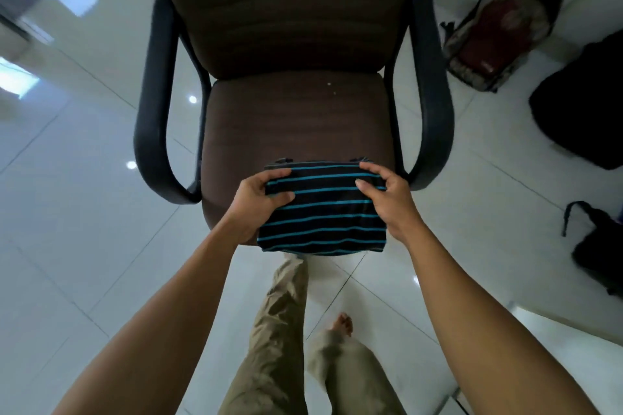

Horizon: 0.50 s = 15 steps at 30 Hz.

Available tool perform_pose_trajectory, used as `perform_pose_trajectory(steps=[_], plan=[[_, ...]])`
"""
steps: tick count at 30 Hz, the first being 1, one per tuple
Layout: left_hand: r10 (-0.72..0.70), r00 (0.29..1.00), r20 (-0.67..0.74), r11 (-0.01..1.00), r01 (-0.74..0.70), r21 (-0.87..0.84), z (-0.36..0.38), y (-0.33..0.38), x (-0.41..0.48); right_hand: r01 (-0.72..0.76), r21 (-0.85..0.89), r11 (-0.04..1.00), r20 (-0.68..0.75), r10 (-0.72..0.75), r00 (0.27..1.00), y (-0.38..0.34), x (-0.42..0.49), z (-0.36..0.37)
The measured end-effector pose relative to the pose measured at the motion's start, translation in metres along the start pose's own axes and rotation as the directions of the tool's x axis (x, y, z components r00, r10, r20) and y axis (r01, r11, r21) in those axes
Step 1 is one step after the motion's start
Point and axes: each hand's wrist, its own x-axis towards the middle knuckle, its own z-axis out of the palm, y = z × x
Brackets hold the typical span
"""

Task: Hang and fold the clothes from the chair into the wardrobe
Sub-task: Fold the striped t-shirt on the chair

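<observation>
A folded black shirt with teal stripes (323,216) lies over the front edge of the brown office chair's seat (296,118). My left hand (258,204) grips the shirt's left side, thumb on top and fingers underneath. My right hand (384,199) holds the right side, fingers curled over the far corner. The shirt's near edge hangs just past the seat's front. No other clothes are on the chair. The wardrobe is not in view.
The chair has black armrests (158,104) on both sides and a tall backrest. On the white tiled floor to the right lie an open backpack (499,30), a black bag (583,101) and another dark bag (600,253). My legs in khaki trousers stand below.
</observation>
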Motion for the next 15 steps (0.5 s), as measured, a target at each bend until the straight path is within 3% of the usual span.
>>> perform_pose_trajectory(steps=[9,15], plan=[[0.154,0.959,0.237,0.982,-0.176,0.074,0.044,0.072,-0.104,0.108,0.162,0.981,-0.185,-0.077,0.980,-0.048,-0.157,-0.063],[0.199,0.842,0.502,0.930,-0.324,0.174,0.076,0.099,-0.145,0.204,0.208,0.956,-0.438,-0.096,0.894,-0.041,-0.261,-0.074]])
